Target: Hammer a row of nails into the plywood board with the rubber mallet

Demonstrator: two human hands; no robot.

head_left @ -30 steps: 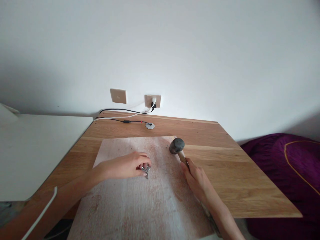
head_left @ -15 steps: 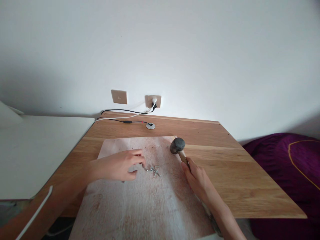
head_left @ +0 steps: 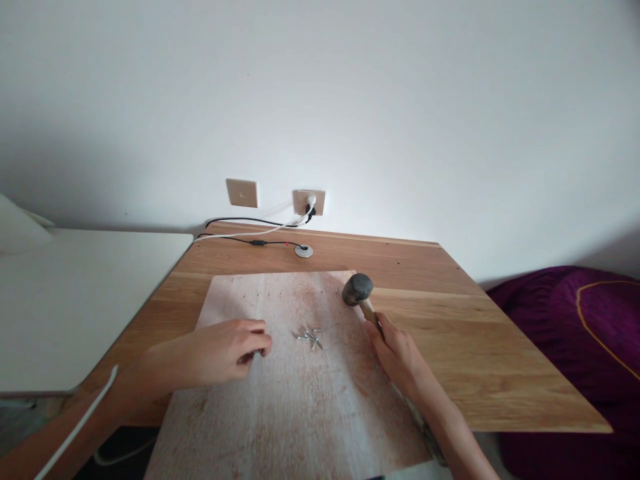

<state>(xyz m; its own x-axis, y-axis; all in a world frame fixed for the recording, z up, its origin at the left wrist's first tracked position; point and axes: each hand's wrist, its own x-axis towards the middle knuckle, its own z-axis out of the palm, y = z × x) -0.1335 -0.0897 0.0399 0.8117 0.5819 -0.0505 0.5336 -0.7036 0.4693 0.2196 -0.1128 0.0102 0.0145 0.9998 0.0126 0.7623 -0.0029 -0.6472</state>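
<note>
Head view: left fingers have curled, hold unclear, near fasteners; right fingers still grasp mallet.

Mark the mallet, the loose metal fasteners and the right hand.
Mallet (head_left: 358, 289): head view, on its dark head.
Loose metal fasteners (head_left: 312, 338): head view, mid-pile on the board (head_left: 290, 407).
Right hand (head_left: 399, 351): head view, back of the hand.

Soft, muted light leaves the wall palest around twelve o'clock, with diffuse shadows towards nine and three. Wide-angle stretching marks the edges, and grain on the board towards six looks slightly smeared.
</note>
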